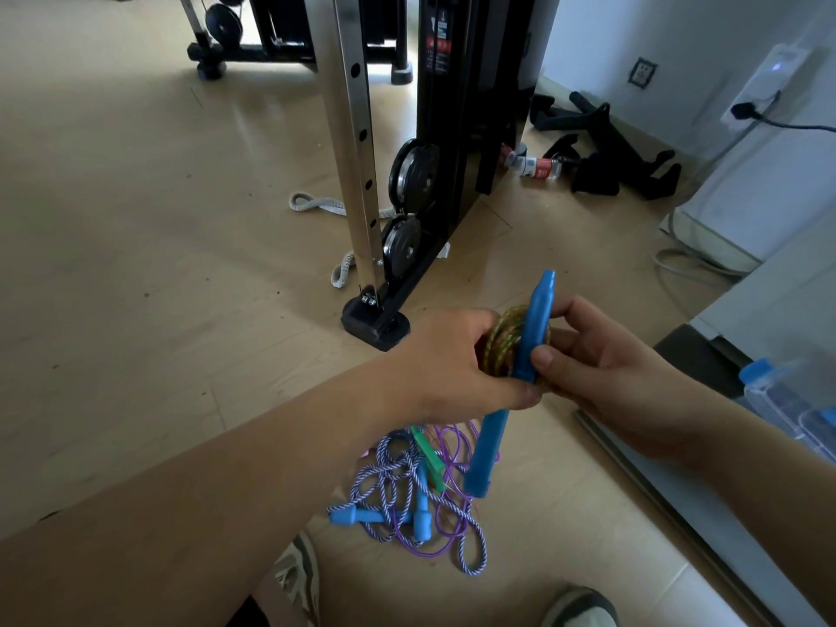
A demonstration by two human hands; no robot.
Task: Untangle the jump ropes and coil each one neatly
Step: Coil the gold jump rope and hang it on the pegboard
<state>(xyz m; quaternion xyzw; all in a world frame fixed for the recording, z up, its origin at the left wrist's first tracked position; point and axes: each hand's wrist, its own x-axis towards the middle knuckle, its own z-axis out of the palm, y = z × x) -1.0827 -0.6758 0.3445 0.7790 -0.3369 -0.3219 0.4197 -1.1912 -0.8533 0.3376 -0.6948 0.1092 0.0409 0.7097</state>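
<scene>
A yellow-green braided jump rope [502, 343] is wound into a small tight coil held between both hands above the floor. My left hand [452, 359] grips the coil from the left. My right hand [601, 364] pinches its upper blue handle [536, 325] against the coil. A second blue handle [486, 450] hangs straight down below my hands. On the floor underneath lies a tangled pile: a blue-and-white braided rope [384, 468] with blue handles [350, 517], a thin purple rope [452, 445], and a green handle [429, 454].
A steel-and-black gym machine [362, 174] with pulleys stands just beyond my hands, its black foot [373, 325] close by. A grey strap [316, 203] lies on the wooden floor. Black attachments [606, 147] and a bottle sit by the wall. My shoes [296, 576] are below.
</scene>
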